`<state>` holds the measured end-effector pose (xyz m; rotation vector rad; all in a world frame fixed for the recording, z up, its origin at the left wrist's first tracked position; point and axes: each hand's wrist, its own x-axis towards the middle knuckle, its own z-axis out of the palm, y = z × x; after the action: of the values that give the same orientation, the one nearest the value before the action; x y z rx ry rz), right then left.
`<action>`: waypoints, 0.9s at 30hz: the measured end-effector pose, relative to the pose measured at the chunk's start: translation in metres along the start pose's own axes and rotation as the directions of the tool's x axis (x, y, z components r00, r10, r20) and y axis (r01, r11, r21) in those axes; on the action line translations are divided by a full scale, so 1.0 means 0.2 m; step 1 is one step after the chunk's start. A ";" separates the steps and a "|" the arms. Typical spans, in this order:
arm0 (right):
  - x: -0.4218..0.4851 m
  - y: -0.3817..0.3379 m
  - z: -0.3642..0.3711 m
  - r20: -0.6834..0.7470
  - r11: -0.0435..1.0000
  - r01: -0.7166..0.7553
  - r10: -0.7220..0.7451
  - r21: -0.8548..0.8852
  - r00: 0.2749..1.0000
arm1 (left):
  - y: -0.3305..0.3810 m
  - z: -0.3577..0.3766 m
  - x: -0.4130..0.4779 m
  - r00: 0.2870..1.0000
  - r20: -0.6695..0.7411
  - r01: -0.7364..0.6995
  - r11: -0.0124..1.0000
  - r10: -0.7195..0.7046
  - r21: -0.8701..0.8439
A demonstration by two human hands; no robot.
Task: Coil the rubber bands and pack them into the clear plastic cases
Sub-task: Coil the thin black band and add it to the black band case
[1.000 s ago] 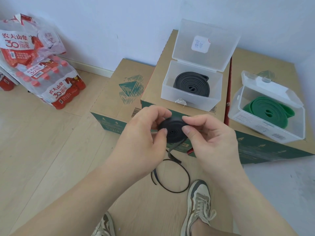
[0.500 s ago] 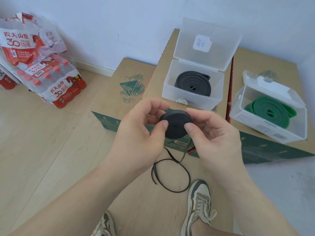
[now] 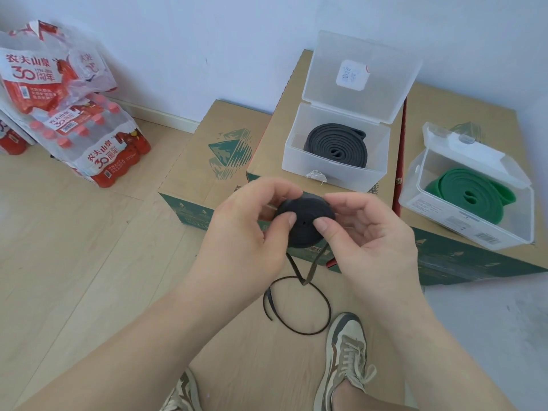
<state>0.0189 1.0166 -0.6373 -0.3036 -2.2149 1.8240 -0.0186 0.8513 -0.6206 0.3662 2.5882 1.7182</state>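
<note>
Head view: cardboard boxes [image 3: 275, 149] line the wall, the middle one carrying an open clear case [image 3: 335, 176] with a grey coiled band inside. A second case [image 3: 474, 229], holding a green band, sits to the right of it. In front of the grey-band case, the left hand [image 3: 246, 232] and right hand [image 3: 373, 241] pinch a black band coil [image 3: 302, 229] in mid-air, fingers [image 3: 289, 218] curled round its rim and thumbs pressed on its face. The flat face looks back at the person, the winding axis running towards the case; being round, the coil has no long axis. Its unwound tail [image 3: 296, 304] hangs below and loops on the floor. The tail looks twisted. A slack pinch could let the coil spring open, or a kink could wind in.
</note>
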 end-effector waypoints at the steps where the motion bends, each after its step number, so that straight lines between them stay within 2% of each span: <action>1: 0.00 0.00 0.00 -0.011 1.000 0.001 -0.001 0.017 1.000 | 0.01 0.00 0.00 0.999 0.002 0.041 0.997 -0.041 -0.064; 4: 0.00 0.00 0.00 -0.036 0.999 0.012 -0.011 0.043 0.999 | 0.02 0.00 0.00 0.996 0.011 0.086 0.987 -0.085 -0.139; 6: -0.01 0.01 0.00 -0.042 0.999 0.032 -0.031 0.016 0.999 | 0.01 0.00 -0.01 1.000 -0.011 0.011 1.000 -0.011 -0.008; 8: -0.01 0.03 0.00 -0.025 0.996 0.078 -0.079 -0.048 0.997 | -0.01 0.00 -0.01 0.992 0.000 -0.123 0.972 0.126 0.201; 9: -0.01 0.03 0.00 -0.005 0.990 0.116 -0.117 -0.076 0.993 | -0.02 0.00 -0.01 0.986 0.025 -0.168 0.953 0.167 0.251; 11: -0.01 0.03 0.00 0.043 0.974 0.198 -0.194 -0.107 0.980 | -0.03 0.01 -0.02 0.975 0.083 -0.223 0.937 0.208 0.268; 13: -0.02 0.03 0.00 0.053 0.977 0.189 -0.185 -0.096 0.981 | -0.01 0.01 -0.03 0.967 0.104 -0.254 0.932 0.234 0.260; 15: -0.01 0.02 0.00 0.016 0.995 0.088 -0.087 -0.045 0.996 | 0.00 0.01 -0.03 0.977 0.057 -0.212 0.959 0.204 0.191; 16: -0.01 0.02 0.00 -0.008 0.999 0.049 -0.049 -0.018 0.999 | 0.00 0.00 -0.02 0.989 0.022 -0.148 0.981 0.146 0.122; 19: 0.01 0.00 -0.01 -0.018 0.999 0.020 -0.020 0.042 1.000 | 0.02 0.00 0.00 0.999 -0.007 0.036 0.993 -0.037 -0.117; 22: 0.00 0.01 -0.01 0.008 0.998 0.024 -0.025 0.054 1.000 | 0.03 0.00 0.00 0.996 0.015 0.087 0.983 -0.086 -0.159; 24: 0.00 0.02 -0.01 0.013 0.999 0.045 -0.045 0.009 0.999 | 0.02 0.00 -0.01 0.999 0.003 0.033 0.999 -0.033 -0.033; 27: 0.00 0.04 -0.01 0.040 0.981 0.167 -0.164 -0.096 0.986 | -0.01 0.00 -0.01 0.978 0.038 -0.207 0.952 0.203 0.226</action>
<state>0.0197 1.0208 -0.6441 -0.1056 -2.2816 1.6466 -0.0165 0.8502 -0.6224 0.6728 2.8337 1.4591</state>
